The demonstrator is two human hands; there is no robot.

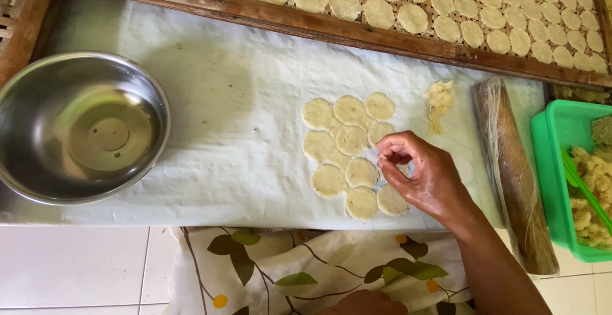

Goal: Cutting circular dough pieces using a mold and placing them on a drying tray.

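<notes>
While the right hand reaches in from the near right, its grip is narrow: thumb and fingertips pinch together at the right edge of a cluster of round dough discs, though whether they actually hold a disc cannot be told. The discs, pale and flat, lie touching and partly overlapping one another in the middle of a white cloth that covers the low worktop. The left hand shows only as a sliver at the near edge of the view, resting by the leaf-patterned fabric over the person's lap; its grip cannot be told.

On the left of the cloth stands an empty steel bowl, shiny inside. To the right of the discs lies a small scrap of leftover dough, and just beyond it a wooden rolling pin wrapped in clear plastic runs from far to near. At the far right sits a green plastic tub holding crumbly yellowish dough.

Along the far side stretches a wood-framed bamboo drying tray, lined with rows of the same round discs. White floor tiles show at the near left.
</notes>
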